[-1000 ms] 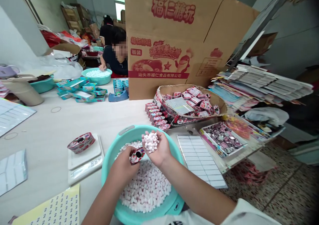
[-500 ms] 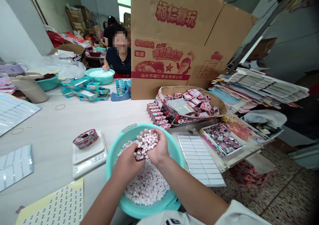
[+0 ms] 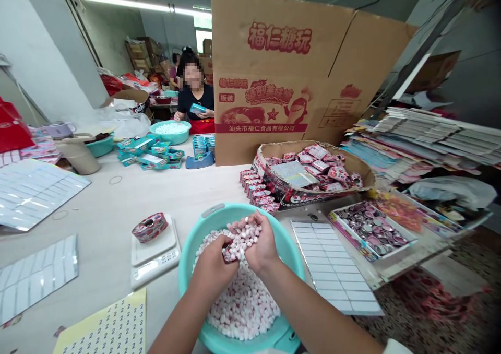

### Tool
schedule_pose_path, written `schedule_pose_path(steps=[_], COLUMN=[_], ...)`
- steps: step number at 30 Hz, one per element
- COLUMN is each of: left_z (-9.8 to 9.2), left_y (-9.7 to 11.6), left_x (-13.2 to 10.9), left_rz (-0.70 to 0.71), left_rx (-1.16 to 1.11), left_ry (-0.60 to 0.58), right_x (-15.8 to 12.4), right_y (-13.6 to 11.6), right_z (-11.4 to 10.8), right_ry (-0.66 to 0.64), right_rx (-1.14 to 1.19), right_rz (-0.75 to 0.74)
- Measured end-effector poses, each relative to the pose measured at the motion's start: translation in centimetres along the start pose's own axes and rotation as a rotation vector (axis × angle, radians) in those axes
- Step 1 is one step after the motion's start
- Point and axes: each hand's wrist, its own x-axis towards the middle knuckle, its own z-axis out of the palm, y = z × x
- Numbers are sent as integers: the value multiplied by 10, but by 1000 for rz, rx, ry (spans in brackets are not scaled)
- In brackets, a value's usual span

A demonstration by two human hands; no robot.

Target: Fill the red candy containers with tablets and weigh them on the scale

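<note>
My right hand (image 3: 266, 247) is cupped palm up, holding a heap of small white-pink candies (image 3: 249, 235). My left hand (image 3: 215, 264) is closed around a small red printed candy box (image 3: 230, 255), mostly hidden by the fingers. The box's mouth is against the candies at the edge of my right palm. Both hands are above a turquoise basin (image 3: 183, 270) that holds many loose candies (image 3: 245, 315). Left of the basin, a similar red oval box (image 3: 150, 227) sits on a white digital scale (image 3: 156, 265).
Beyond the basin, a carton tray (image 3: 313, 196) holds many red boxes, with a row of boxes (image 3: 258, 192) beside it. Right are a label sheet (image 3: 336, 268) and a box of round lids (image 3: 371, 231). A tall cardboard carton (image 3: 282, 93) stands behind. Across the table sits a co-worker (image 3: 195, 101).
The view has shifted, so the scene sits slightly lower and further right. My hands keep nearly the same pose over the basin. The co-worker now holds up a teal box.
</note>
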Motion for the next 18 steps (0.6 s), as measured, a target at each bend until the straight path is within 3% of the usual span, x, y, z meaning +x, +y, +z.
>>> schedule_pose_path(steps=[3,12,18], left_z=[0,3,2], left_y=[1,-4,-4], left_x=[-2,0,1], left_rz=[22,22,31], left_rx=[-70,-119,-104], left_ry=[6,12,10], right_x=[-3,-10,-8], right_y=[-1,-1,1], right_z=[2,2,0], right_ry=[23,-117,-184], right_rx=[123,-106,-125], right_rz=[-49,-189,-202])
